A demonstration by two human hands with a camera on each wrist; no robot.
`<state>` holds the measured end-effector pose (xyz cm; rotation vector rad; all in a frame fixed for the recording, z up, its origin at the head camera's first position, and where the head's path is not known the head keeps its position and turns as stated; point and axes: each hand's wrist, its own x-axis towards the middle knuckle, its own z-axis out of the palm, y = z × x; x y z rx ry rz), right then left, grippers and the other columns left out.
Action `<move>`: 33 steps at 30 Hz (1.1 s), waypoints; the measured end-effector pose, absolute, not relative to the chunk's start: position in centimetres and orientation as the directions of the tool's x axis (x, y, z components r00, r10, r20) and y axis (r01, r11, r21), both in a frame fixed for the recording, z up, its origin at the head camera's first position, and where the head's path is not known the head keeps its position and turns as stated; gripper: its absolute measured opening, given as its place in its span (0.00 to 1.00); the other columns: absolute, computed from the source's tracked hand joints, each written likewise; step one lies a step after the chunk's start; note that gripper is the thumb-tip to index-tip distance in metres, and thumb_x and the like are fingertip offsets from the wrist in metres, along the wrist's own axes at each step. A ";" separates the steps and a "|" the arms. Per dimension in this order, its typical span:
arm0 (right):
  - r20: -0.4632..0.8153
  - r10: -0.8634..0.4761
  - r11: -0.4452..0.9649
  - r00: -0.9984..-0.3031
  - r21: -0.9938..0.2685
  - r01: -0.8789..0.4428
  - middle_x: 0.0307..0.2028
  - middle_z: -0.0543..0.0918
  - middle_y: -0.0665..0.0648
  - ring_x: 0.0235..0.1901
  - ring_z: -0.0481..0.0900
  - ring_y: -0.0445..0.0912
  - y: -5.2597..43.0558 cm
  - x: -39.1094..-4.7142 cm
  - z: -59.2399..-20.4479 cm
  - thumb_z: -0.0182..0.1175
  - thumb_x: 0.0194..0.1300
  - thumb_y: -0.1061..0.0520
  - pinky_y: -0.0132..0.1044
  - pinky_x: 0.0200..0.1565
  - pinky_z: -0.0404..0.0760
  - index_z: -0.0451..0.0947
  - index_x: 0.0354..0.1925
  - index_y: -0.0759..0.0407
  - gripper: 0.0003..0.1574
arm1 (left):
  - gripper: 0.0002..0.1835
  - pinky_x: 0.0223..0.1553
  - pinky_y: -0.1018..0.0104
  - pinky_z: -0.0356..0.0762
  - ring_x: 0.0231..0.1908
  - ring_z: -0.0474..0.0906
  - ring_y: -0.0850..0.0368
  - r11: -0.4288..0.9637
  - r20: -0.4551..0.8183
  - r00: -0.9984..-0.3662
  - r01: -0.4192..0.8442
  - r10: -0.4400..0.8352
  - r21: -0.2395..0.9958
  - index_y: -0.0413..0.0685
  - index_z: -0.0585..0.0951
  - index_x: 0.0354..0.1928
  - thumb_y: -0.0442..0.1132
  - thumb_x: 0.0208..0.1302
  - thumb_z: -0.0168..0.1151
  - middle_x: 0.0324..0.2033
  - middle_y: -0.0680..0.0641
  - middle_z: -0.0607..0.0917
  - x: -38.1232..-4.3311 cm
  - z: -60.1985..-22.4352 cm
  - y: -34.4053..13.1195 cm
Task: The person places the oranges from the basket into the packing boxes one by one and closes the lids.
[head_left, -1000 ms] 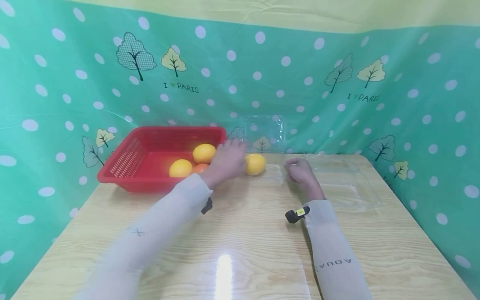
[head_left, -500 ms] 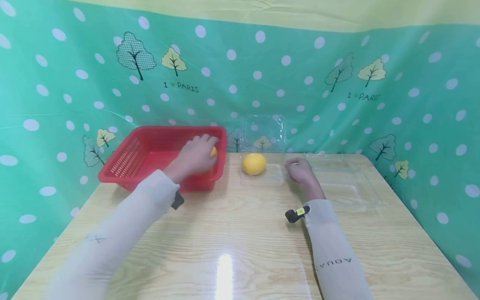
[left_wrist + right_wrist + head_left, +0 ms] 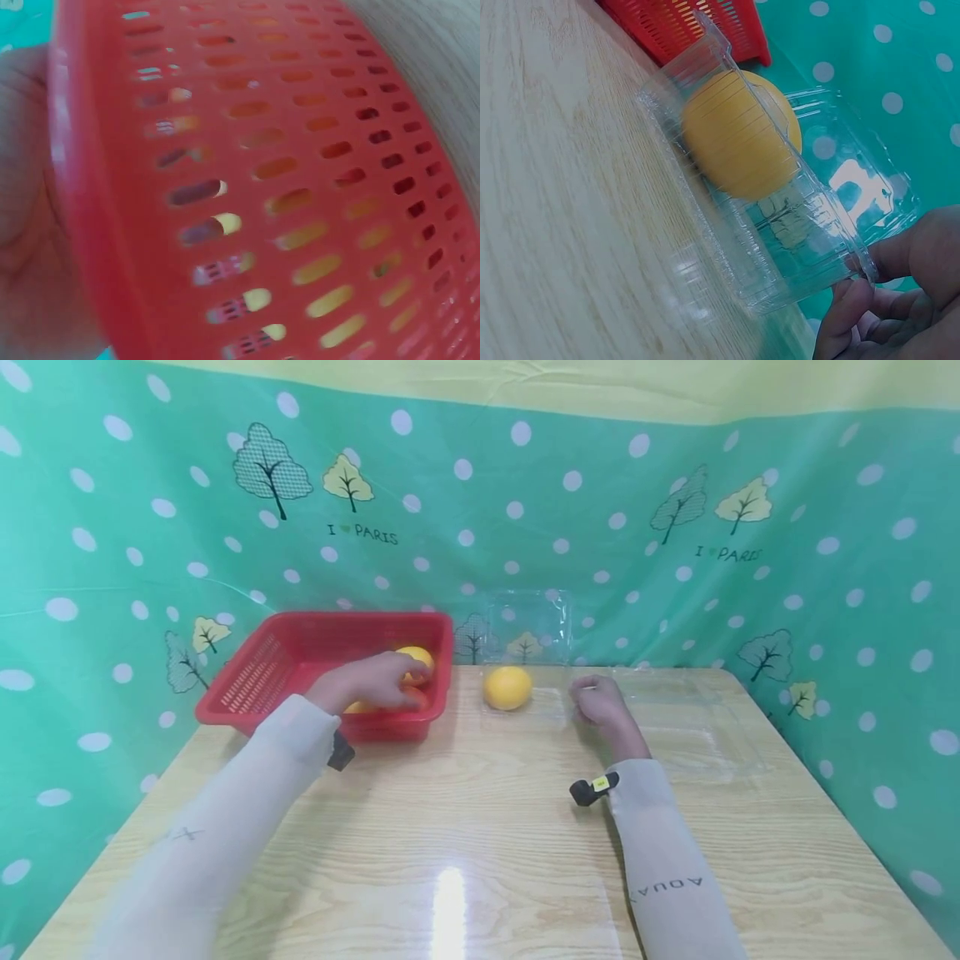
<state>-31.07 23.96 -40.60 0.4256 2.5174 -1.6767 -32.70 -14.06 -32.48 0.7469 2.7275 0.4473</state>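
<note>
My left hand (image 3: 371,681) reaches over the front rim of a red plastic basket (image 3: 300,721), fingers and thumb spread apart among the fruits inside. A yellow fruit (image 3: 417,658) lies behind its fingers, and a reddish-orange fruit (image 3: 415,697) shows by the thumb. Another yellow fruit (image 3: 358,707) is partly hidden under the hand. In the left wrist view the basket wall covers most of the hand (image 3: 34,217). My right hand (image 3: 907,300) pinches the edge of a clear plastic clamshell box (image 3: 757,296), lid up, holding one round yellow-orange fruit (image 3: 739,135).
More clear plastic containers (image 3: 682,735) lie at the right of the wooden table (image 3: 517,827). A green dotted curtain (image 3: 570,510) hangs behind and at both sides. The basket stands left of the clamshell box.
My left hand has moved left from beside the clamshell box into the basket, then lower among the fruits. The right hand stays at the box's edge, and the fruit in the box stays there.
</note>
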 end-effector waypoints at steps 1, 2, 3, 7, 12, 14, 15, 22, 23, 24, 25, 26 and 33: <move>-0.225 0.178 0.355 -0.958 -0.893 0.276 0.53 0.75 0.61 0.35 0.76 0.47 24.0 -31.1 -40.6 0.50 0.78 0.56 0.35 0.35 0.77 0.70 0.67 0.64 0.25 | 0.38 0.49 0.54 0.84 0.57 0.72 0.51 0.816 -0.198 -0.821 0.443 0.535 0.371 0.58 0.75 0.70 0.46 0.56 0.78 0.58 0.52 0.79 -32.9 -32.7 -14.1; -0.226 0.171 0.351 -0.959 -0.896 0.273 0.53 0.75 0.61 0.33 0.75 0.46 24.1 -31.0 -40.6 0.50 0.78 0.56 0.34 0.35 0.76 0.69 0.68 0.64 0.25 | 0.37 0.49 0.55 0.84 0.57 0.72 0.51 0.819 -0.215 -0.820 0.430 0.530 0.380 0.59 0.75 0.69 0.45 0.56 0.78 0.57 0.52 0.79 -33.0 -32.9 -14.2; -0.226 0.166 0.348 -0.960 -0.897 0.271 0.52 0.75 0.61 0.32 0.74 0.45 24.1 -31.0 -40.7 0.50 0.78 0.56 0.34 0.34 0.76 0.69 0.68 0.65 0.25 | 0.36 0.49 0.55 0.83 0.57 0.71 0.51 0.821 -0.229 -0.819 0.421 0.527 0.386 0.60 0.75 0.69 0.44 0.57 0.77 0.56 0.52 0.79 -33.1 -33.1 -14.2; -0.221 0.148 0.340 -0.964 -0.904 0.259 0.50 0.74 0.60 0.28 0.72 0.43 24.2 -31.0 -40.7 0.50 0.78 0.58 0.33 0.32 0.75 0.68 0.68 0.65 0.25 | 0.33 0.46 0.57 0.83 0.56 0.71 0.50 0.827 -0.252 -0.822 0.389 0.511 0.406 0.64 0.77 0.66 0.41 0.57 0.76 0.52 0.53 0.79 -33.2 -33.6 -14.6; -0.213 0.141 0.327 -0.967 -0.912 0.249 0.48 0.74 0.59 0.26 0.70 0.41 24.2 -31.0 -40.5 0.50 0.77 0.59 0.31 0.29 0.73 0.69 0.67 0.65 0.25 | 0.34 0.43 0.59 0.84 0.54 0.72 0.51 0.825 -0.232 -0.834 0.377 0.500 0.421 0.68 0.78 0.62 0.43 0.52 0.80 0.49 0.55 0.80 -33.3 -33.9 -14.8; -0.215 0.140 0.331 -0.967 -0.910 0.250 0.48 0.74 0.59 0.26 0.70 0.41 24.2 -30.9 -40.5 0.50 0.77 0.58 0.32 0.29 0.73 0.68 0.68 0.65 0.25 | 0.33 0.43 0.59 0.83 0.54 0.72 0.51 0.822 -0.230 -0.831 0.383 0.506 0.421 0.68 0.78 0.62 0.43 0.53 0.79 0.49 0.55 0.79 -33.3 -34.0 -14.9; -0.215 0.140 0.334 -0.967 -0.909 0.250 0.48 0.74 0.59 0.26 0.70 0.42 24.2 -30.9 -40.6 0.50 0.78 0.58 0.32 0.30 0.73 0.68 0.68 0.65 0.25 | 0.33 0.43 0.59 0.84 0.54 0.72 0.51 0.822 -0.232 -0.831 0.383 0.506 0.422 0.68 0.78 0.61 0.43 0.53 0.79 0.49 0.55 0.79 -33.3 -34.1 -14.9; -0.212 0.147 0.339 -0.966 -0.907 0.251 0.50 0.74 0.60 0.28 0.71 0.43 24.2 -30.9 -40.7 0.50 0.78 0.57 0.33 0.33 0.75 0.68 0.68 0.65 0.25 | 0.30 0.46 0.58 0.82 0.53 0.72 0.51 0.794 -0.167 -0.815 0.459 0.555 0.398 0.63 0.80 0.60 0.42 0.53 0.79 0.49 0.53 0.79 -33.7 -34.5 -14.6; -0.212 0.151 0.340 -0.965 -0.906 0.252 0.50 0.74 0.60 0.29 0.72 0.43 24.2 -30.9 -40.8 0.50 0.78 0.57 0.34 0.34 0.75 0.68 0.68 0.65 0.25 | 0.31 0.46 0.58 0.82 0.53 0.72 0.52 0.792 -0.154 -0.814 0.470 0.559 0.390 0.63 0.80 0.60 0.44 0.53 0.79 0.50 0.53 0.79 -33.7 -34.5 -14.6; -0.213 0.154 0.342 -0.965 -0.905 0.254 0.51 0.74 0.60 0.30 0.72 0.43 24.2 -30.9 -40.8 0.50 0.78 0.57 0.34 0.34 0.76 0.68 0.68 0.65 0.25 | 0.32 0.46 0.57 0.82 0.53 0.71 0.52 0.793 -0.143 -0.817 0.476 0.559 0.381 0.62 0.80 0.60 0.45 0.52 0.80 0.50 0.53 0.78 -33.8 -34.6 -14.6; -0.214 0.156 0.344 -0.964 -0.904 0.256 0.51 0.74 0.60 0.31 0.72 0.44 24.1 -30.9 -40.8 0.50 0.78 0.57 0.34 0.35 0.76 0.69 0.67 0.65 0.25 | 0.33 0.46 0.57 0.82 0.54 0.71 0.52 0.792 -0.131 -0.818 0.481 0.560 0.376 0.62 0.80 0.61 0.47 0.51 0.80 0.50 0.53 0.78 -33.8 -34.6 -14.5; -0.214 0.157 0.346 -0.964 -0.902 0.257 0.51 0.74 0.60 0.31 0.72 0.44 24.1 -30.9 -40.8 0.50 0.78 0.57 0.35 0.36 0.76 0.69 0.67 0.65 0.24 | 0.34 0.46 0.56 0.82 0.54 0.71 0.51 0.793 -0.122 -0.823 0.478 0.555 0.378 0.62 0.80 0.61 0.48 0.50 0.81 0.51 0.53 0.78 -33.9 -34.6 -14.5; -0.212 0.152 0.344 -0.965 -0.904 0.253 0.48 0.74 0.59 0.30 0.72 0.43 24.1 -30.9 -40.8 0.50 0.79 0.56 0.34 0.35 0.75 0.69 0.66 0.65 0.23 | 0.43 0.46 0.53 0.84 0.58 0.65 0.49 0.816 -0.066 -0.859 0.455 0.508 0.357 0.60 0.76 0.61 0.53 0.38 0.85 0.56 0.52 0.72 -33.7 -34.3 -14.4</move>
